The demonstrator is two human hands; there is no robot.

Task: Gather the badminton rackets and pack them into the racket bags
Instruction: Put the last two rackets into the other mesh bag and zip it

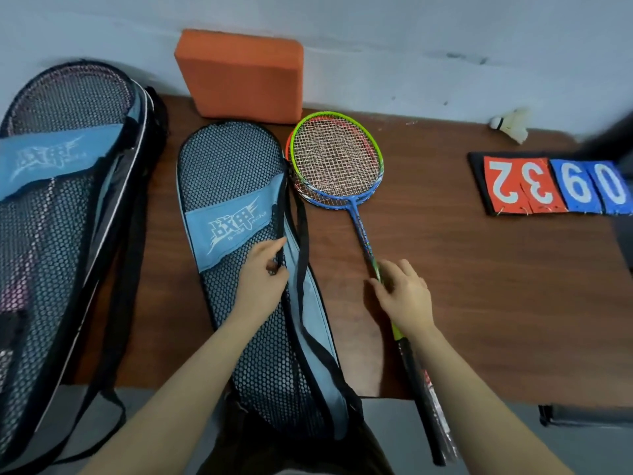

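Far left, full bag (65, 207) holding rackets. Middle, empty bag (239, 255) flat on table (479, 303); left hand (263, 272) pinching its open edge. Right hand (402, 296), fingers loosely spread over stacked rackets (337, 162) beside it, not yet gripping. Best: lift edge wide, feed heads in first.

Likely a sports club back room or equipment corner. Brown wood-grain counter (479, 303) pushed against a scuffed pale wall (411, 46). Flip scoreboard (555, 186) with red and blue number cards lying flat. Feather shuttlecock (512, 124) near the wall. Orange foam block (239, 75) leaning there. Mesh racket bags (236, 186) and stacked rackets (335, 159) laid out.
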